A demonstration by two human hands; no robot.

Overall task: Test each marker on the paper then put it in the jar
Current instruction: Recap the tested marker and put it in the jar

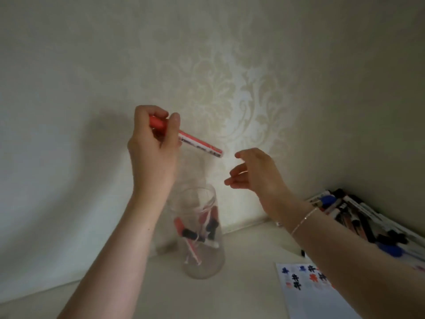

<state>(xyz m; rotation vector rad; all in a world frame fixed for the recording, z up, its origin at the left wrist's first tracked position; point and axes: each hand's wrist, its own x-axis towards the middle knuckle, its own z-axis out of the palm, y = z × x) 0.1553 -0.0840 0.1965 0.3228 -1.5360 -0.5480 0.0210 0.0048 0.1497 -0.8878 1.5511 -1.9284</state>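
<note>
1. The left hand grips a red marker by its capped end, fingers curled round it, holding it tilted in the air above the mouth of the glass jar.
2. The right hand hangs just beside the marker's free end with fingers loosely spread, holding nothing.
3. Several markers, red and dark-capped, already stand inside the jar, so part of the job looks done.
4. The paper at the lower right carries black, blue and red test marks.
5. A pile of markers lies at the right by the wall, apparently still to be tested, so much work seems left.
6. The red marker probably goes into the jar next.
</note>
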